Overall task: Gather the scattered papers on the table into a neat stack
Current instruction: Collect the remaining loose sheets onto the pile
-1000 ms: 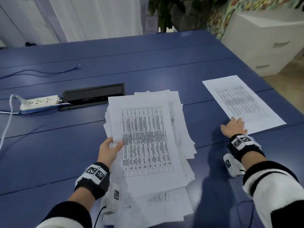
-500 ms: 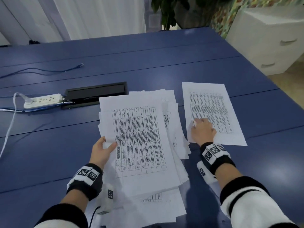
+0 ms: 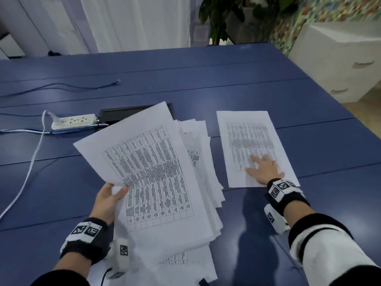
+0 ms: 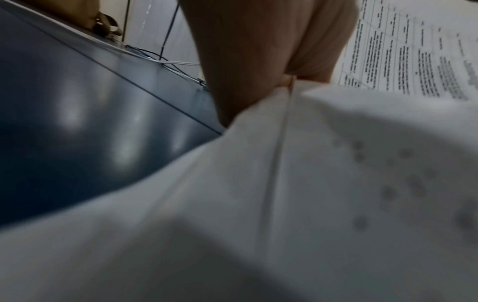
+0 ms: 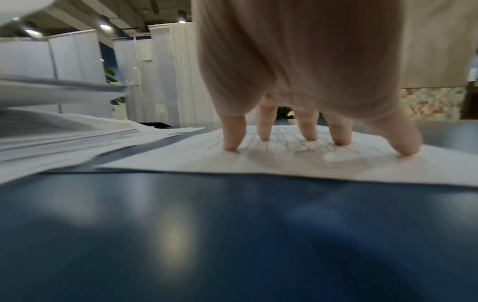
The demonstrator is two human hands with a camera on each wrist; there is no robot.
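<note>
A loose pile of printed papers (image 3: 198, 178) lies in the middle of the blue table (image 3: 268, 83). My left hand (image 3: 112, 196) grips the left edge of the top sheets (image 3: 148, 162) and holds them lifted and tilted off the pile; the left wrist view shows the thumb (image 4: 318, 53) pinching the paper edge (image 4: 284, 143). To the right a single printed sheet (image 3: 247, 141) lies flat. My right hand (image 3: 262, 167) rests on its near part with spread fingers, and the fingertips (image 5: 231, 145) press down on that sheet (image 5: 258, 163).
A white power strip (image 3: 74, 121) with cables and a black cable hatch (image 3: 121, 112) sit left of the pile's far end. A thin blue cable (image 3: 61, 86) runs along the far left. White drawers (image 3: 342, 58) stand beyond the table's right edge.
My left hand has lifted the top sheets off the pile and tilted them. My right hand has slid the single sheet leftward, close beside the pile.
</note>
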